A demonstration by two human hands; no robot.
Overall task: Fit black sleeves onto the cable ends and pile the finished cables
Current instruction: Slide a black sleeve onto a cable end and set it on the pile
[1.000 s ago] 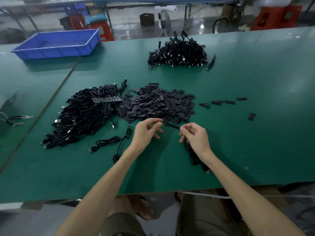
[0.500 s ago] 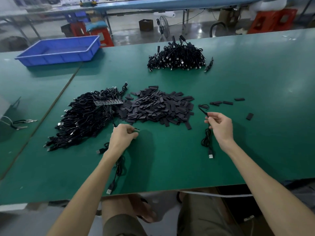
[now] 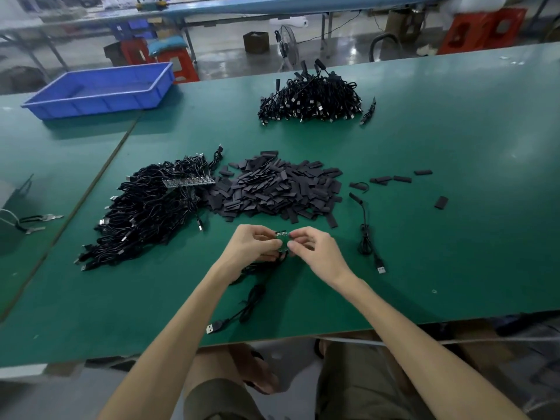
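My left hand (image 3: 253, 244) and my right hand (image 3: 315, 248) meet over the table's near middle, both pinching a small green circuit board (image 3: 282, 237) at a cable's end. That black cable (image 3: 251, 294) trails toward me, its USB plug near the table edge. A heap of flat black sleeves (image 3: 278, 189) lies just beyond my hands. Unsleeved cables (image 3: 145, 213) are piled to the left. A pile of finished cables (image 3: 310, 100) sits farther back. One sleeved cable (image 3: 365, 231) lies alone to the right.
A blue plastic bin (image 3: 100, 89) stands at the far left. Loose sleeves (image 3: 394, 179) are scattered to the right, one (image 3: 441, 202) apart. Cutters (image 3: 33, 222) lie on the left table. A strip of boards (image 3: 189, 181) rests on the left pile.
My right hand let go of the sleeved cable, which now lies on the table to the right. It moved left to join my left hand on the new cable's board.
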